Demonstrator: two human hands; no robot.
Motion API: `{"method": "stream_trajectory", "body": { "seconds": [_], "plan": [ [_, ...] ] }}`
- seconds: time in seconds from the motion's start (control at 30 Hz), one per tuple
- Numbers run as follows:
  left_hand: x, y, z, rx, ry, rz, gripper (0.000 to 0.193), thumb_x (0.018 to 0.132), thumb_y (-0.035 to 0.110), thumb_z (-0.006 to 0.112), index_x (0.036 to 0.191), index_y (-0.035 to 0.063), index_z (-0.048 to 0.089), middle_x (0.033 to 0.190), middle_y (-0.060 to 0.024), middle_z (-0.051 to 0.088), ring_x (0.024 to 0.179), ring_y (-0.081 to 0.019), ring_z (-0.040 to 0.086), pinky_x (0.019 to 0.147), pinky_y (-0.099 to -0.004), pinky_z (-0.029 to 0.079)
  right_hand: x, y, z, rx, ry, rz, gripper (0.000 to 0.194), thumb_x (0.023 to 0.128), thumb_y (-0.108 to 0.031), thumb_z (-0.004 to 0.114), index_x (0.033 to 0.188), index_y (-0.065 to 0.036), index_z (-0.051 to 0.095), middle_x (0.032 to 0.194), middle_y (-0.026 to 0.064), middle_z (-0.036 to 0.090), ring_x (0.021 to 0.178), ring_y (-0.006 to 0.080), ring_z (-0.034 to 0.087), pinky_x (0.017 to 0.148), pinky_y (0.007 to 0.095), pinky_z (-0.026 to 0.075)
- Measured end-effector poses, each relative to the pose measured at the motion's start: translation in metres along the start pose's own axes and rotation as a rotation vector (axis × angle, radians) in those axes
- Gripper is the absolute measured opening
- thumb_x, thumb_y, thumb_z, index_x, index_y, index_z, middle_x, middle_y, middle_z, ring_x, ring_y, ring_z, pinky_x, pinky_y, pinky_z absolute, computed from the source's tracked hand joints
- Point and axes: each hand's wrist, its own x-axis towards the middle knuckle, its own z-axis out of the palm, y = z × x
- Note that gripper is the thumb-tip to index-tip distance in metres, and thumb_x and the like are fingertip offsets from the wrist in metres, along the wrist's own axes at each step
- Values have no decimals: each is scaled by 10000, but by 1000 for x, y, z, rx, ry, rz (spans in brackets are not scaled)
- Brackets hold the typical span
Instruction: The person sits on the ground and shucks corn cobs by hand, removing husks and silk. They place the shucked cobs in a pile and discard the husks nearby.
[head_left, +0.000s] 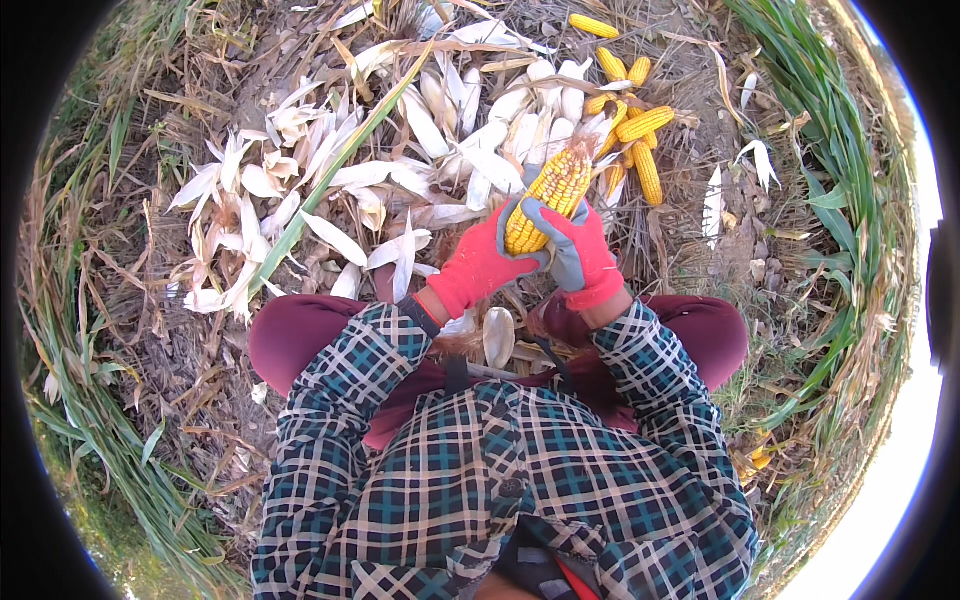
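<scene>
Both my hands wear red work gloves with grey coated palms and grip one ear of corn. Its yellow kernels are bare, with brown silk at the far tip. My left hand (484, 251) wraps the near end of the corn ear (551, 199) from the left. On the right side, my right hand (577, 247) presses against the same ear, thumb across its front. Just beyond the ear lie pale unhusked corn ears (525, 131). A pile of husked yellow ears (645, 124) rests to the far right of them.
Dry stripped husks (247, 232) spread over the ground at left, crossed by a long green leaf (337, 176). Cut green stalks (832, 135) lie along the right, and more stalks (127, 480) along the left. My crossed legs (307, 337) frame loose husk pieces (499, 337).
</scene>
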Motion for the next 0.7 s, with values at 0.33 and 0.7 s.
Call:
{"method": "stream_trajectory", "body": {
  "seconds": [0.33,0.7],
  "plan": [
    [-11,12,-9,-154,-114,16,612,704,183,808,1235,40,539,1109,-115,667,1003,-195,652,879,-335,504,-1,-39,3,-165,-264,-92,586,940,-288,633,1393,11,413,1247,157,598,1168,272,583,997,426,469],
    [-15,10,3,-570,-339,-290,288,926,213,617,1146,26,610,1005,-57,695,844,-140,653,775,-276,509,4,-23,-5,-78,2,-128,446,936,-188,642,1297,20,481,1066,108,659,966,209,667,838,336,548]
  ]
}}
